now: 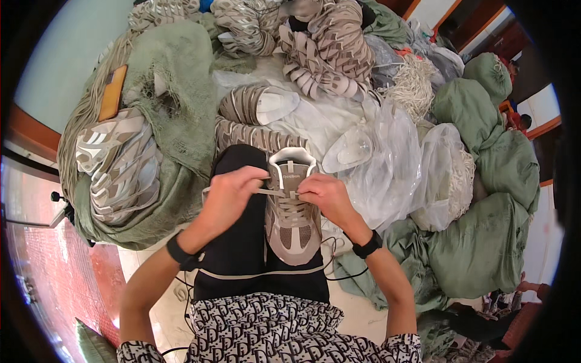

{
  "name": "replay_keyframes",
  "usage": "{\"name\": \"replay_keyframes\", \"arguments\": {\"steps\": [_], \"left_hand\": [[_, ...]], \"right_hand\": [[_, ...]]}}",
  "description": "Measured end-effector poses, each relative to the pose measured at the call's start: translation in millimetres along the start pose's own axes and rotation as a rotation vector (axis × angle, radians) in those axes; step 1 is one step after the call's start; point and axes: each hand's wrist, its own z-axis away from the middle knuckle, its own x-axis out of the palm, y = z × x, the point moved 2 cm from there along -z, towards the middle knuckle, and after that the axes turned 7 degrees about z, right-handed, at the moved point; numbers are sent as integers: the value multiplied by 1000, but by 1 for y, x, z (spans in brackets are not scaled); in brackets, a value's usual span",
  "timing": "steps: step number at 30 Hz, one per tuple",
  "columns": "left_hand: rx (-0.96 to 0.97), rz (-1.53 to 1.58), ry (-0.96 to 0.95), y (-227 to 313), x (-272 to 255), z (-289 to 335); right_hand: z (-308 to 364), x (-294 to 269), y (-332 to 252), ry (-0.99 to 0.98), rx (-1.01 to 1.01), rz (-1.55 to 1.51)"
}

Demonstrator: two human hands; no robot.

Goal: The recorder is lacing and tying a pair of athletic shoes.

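**Lacing a beige sneaker, near the top eyelets**

Lacing looks mostly done on the beige sneaker (292, 212), which sits on the person's lap over dark fabric, toe toward the body, tongue and collar away; crossed lace rows fill the lower and middle throat; my read is only the top eyelets are left, plus any tying; exact eyelet count too small to tell.

Left hand (233, 192) pinches the flat lace (272, 192) at the shoe's left edge, pulling it sideways; right hand (324, 195) is closed on the lace at the right edge near the tongue; hands sit either side of the collar, apart, both clamped on lace; black wristbands on both wrists.

Backlog, judging by what lies around: several matching sneakers (257, 104) just beyond the knees, more heaped in green mesh sacks (175, 91) at left and top; whether those are laced I cannot tell; clear plastic bags (387, 163) at right, one showing bundled white cord (463, 175); more green sacks beyond.
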Motion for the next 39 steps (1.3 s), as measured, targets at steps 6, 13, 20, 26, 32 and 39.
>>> {"name": "replay_keyframes", "arguments": {"steps": [6,13,20,26,32,39], "left_hand": [[141,-222,-112,-9,52,-9],[478,-634,-264,-25,57,-9],[500,-642,-100,-38,55,4],[390,-626,-51,-36,61,5],[363,-634,-9,-35,63,6],[361,-564,-40,-40,62,2]], "right_hand": [[7,7,-1,31,26,157],[4,10,4,-14,-1,175],[11,12,7,-62,3,212],[5,16,2,-109,38,320],[-4,21,-5,-213,-131,423],[-7,20,0,-197,-110,359]]}}
